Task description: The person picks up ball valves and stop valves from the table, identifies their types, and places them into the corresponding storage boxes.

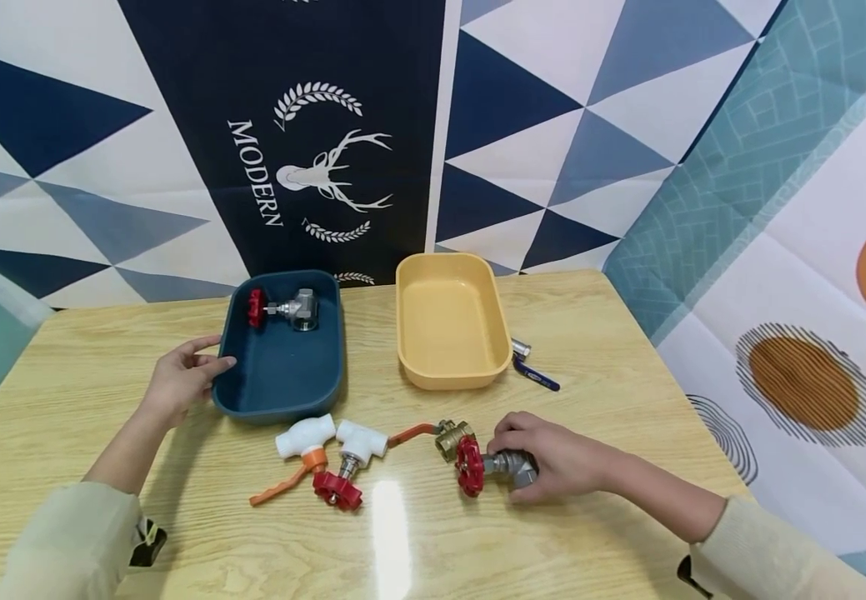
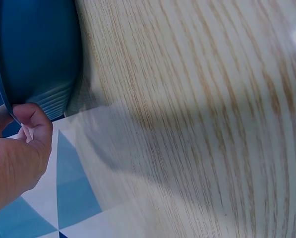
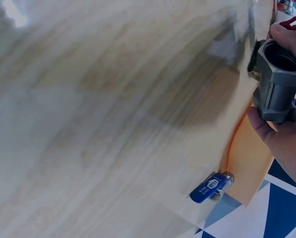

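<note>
My left hand [image 1: 187, 377] pinches the left rim of a dark blue bin [image 1: 280, 373], thumb inside; the left wrist view shows the same grip from below. In that bin lies a metal gate valve [image 1: 299, 309] with a red handwheel. My right hand [image 1: 553, 457] grips a second metal gate valve [image 1: 508, 467] by its grey body, its red handwheel pointing left. In the right wrist view the open end of this valve's body [image 3: 279, 84] shows between thumb and fingers. Just behind the handwheel is a brass ball valve [image 1: 453, 440] with a red-orange lever.
A yellow bin [image 1: 451, 321] stands right of the blue one. Beside it lies a ball valve with a blue lever [image 1: 536, 375]. In front of the blue bin are a white plastic valve with an orange lever [image 1: 280, 486] and a white valve with a red handwheel [image 1: 337, 490].
</note>
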Demonstrator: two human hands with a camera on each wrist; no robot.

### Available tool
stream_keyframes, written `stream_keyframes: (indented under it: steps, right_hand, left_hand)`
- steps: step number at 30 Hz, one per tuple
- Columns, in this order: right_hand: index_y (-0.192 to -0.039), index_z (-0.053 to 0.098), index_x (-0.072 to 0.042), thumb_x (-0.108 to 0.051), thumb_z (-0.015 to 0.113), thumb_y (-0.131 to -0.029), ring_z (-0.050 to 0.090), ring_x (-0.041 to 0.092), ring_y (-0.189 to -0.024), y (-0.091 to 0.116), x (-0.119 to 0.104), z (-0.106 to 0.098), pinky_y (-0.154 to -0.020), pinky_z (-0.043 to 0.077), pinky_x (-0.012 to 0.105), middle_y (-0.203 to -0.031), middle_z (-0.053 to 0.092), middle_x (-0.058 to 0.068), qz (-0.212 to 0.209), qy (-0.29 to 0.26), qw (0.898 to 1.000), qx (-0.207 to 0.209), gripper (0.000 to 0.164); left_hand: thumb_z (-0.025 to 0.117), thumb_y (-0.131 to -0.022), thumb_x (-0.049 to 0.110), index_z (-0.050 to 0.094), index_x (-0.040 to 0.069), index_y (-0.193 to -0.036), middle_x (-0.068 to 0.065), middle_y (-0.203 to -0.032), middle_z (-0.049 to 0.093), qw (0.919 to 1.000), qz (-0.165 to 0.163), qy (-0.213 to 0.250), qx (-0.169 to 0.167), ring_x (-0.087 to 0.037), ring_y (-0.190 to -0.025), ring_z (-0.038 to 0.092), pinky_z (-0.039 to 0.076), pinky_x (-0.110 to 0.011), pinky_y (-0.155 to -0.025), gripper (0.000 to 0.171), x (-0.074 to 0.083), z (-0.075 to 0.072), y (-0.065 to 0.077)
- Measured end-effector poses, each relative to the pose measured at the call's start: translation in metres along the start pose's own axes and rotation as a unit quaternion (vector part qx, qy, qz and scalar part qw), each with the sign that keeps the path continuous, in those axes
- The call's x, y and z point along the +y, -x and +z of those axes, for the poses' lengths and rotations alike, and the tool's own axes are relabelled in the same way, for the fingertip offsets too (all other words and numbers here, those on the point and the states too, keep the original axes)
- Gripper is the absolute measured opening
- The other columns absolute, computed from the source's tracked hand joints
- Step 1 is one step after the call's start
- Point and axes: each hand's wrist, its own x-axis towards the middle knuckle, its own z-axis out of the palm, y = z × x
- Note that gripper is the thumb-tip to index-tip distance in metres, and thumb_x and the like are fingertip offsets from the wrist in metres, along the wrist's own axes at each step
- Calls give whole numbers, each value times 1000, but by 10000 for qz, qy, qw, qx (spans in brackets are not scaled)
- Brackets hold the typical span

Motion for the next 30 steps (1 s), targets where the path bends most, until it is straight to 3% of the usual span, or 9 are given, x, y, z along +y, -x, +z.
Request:
stream_keyframes:
  steps: [13, 30]
  right_hand:
    - [-116, 62, -17, -32, 78, -74, 50, 11, -102, -16, -5, -11, -84, 48, 26, -115, 51, -1, 201, -59, 9996, -173, 48]
    - [-118, 60, -16, -33, 78, -74, 51, 16, -102, -39, -11, -24, -83, 49, 28, -119, 51, 6, 65, 54, 9998, -177, 50]
  left_hand:
    - [58, -93, 27, 30, 3, -145, 9, -82, 51, 10000, 24, 83, -25, -6, -61, 45, 43, -22, -54, 63, 0, 0, 0]
    - [57, -93, 25, 31, 4, -144, 6, -84, 51, 9999, 77, 131, -31, -6, -61, 46, 43, -23, -54, 61, -1, -1, -2]
